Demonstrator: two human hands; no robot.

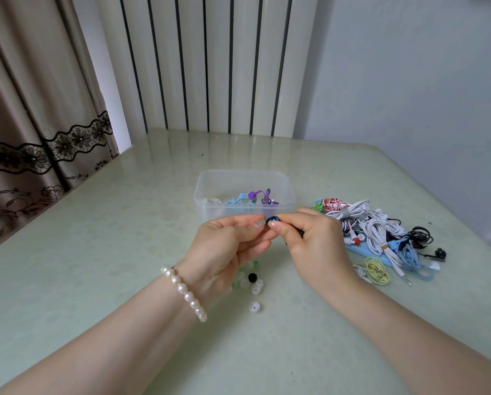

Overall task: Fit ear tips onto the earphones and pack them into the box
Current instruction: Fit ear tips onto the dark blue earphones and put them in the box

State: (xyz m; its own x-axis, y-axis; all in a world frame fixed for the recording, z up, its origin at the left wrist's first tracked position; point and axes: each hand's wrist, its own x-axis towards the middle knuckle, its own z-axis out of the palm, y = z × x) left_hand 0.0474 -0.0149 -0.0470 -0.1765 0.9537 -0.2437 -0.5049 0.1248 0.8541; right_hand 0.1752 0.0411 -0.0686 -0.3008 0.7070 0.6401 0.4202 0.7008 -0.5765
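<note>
The right hand (pixel 309 238) pinches a dark earbud (pixel 273 220) between thumb and forefinger; the left hand (pixel 230 240) pinches a clear ear tip (pixel 260 223) against it. The clear box (pixel 244 192), at twelve o'clock, holds coloured earphones. Loose ear tips (pixel 252 283) lie at six o'clock, tangled earphones (pixel 378 232) at three.

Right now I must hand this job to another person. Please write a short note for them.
Left hand: pinches a clear ear tip.
Right hand: holds a dark earbud against that tip.
Box: open, behind the hands; blue and purple earphones already inside.
Spare tips: on the table, near the left wrist.
Left: seat this tip, then the tangled earphone pile to the right.
</note>
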